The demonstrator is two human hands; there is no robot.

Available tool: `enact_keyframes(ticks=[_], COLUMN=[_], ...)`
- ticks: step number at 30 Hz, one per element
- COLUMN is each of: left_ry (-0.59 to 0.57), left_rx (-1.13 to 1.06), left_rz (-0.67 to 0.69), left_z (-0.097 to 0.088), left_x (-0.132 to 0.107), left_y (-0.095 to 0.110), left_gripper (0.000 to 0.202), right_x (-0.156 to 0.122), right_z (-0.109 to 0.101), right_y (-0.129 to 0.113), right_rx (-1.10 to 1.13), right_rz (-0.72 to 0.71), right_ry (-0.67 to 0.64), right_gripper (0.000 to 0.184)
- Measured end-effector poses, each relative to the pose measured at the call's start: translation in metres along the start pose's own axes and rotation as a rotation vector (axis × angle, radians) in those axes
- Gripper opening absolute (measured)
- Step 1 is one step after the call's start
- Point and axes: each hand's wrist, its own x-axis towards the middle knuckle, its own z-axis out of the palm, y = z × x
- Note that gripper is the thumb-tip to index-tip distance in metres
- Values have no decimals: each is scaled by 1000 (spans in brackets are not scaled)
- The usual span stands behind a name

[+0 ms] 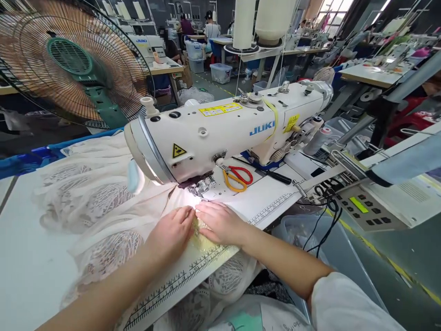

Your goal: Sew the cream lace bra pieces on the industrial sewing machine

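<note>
Cream fabric with lace panels lies over the left of the sewing table, and part of it runs under the presser foot of a white sewing machine. My left hand is closed on the fabric just in front of the foot, fingers pressed together. Beside it, my right hand grips the same work, its fingertips almost touching the left ones. Between the hands shows a pale yellow piece, partly covered by them. The needle itself cannot be made out.
Scissors with red and yellow handles and a black-handled tool lie behind my right hand. A printed ruler follows the table's front edge. A large fan stands at left, a control box and plastic bin at right.
</note>
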Motion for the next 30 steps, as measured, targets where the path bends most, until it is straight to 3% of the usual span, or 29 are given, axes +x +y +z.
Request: enact_keyframes(ticks=[5, 12, 16, 25, 30], left_ry=[21, -37, -88, 23, 42], left_rx=[7, -111, -129, -128, -84], left_rz=[12, 152, 173, 238, 241], left_z=[13, 7, 4, 6, 10], left_x=[-5, 8, 11, 14, 16], left_y=[-15, -48, -55, -62, -71], left_gripper=[41, 43, 43, 39, 39], right_x=[0, 1, 2, 4, 4], right_z=[-1, 1, 2, 2, 2], right_y=[2, 5, 7, 8, 9], right_rx=[11, 17, 25, 17, 27], right_rz=[-18, 39, 103, 90, 101], right_ry=[58, 145, 153, 293, 276], right_gripper=[33, 22, 19, 21, 21])
